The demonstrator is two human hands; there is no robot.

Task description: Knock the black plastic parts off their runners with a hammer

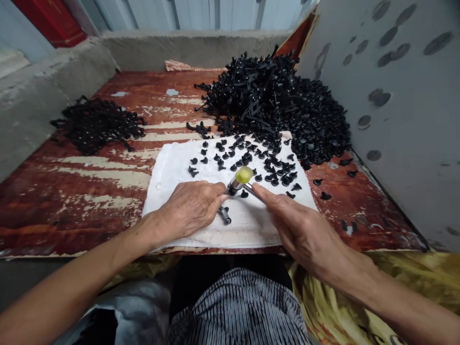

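Observation:
My right hand (300, 223) is closed round the thin metal handle of a small hammer (237, 182) with a yellow, plastic-looking face. The hammer's head is tilted just beyond the fingertips of my left hand (194, 206). Those fingers are pinched on a small black plastic part (225, 215), whose end shows below them over the white cloth (247, 235). The rest of that part is hidden by the hand and hammer head. Small black round-headed pieces (286, 180) lie scattered on the cloth beyond both hands.
A large heap of black parts (266, 96) rises at the back right of the worn reddish-brown table (118, 211). A smaller black pile (97, 124) sits at the left. A grey panel (402, 143) stands along the right side, and a concrete ledge (194, 50) runs behind.

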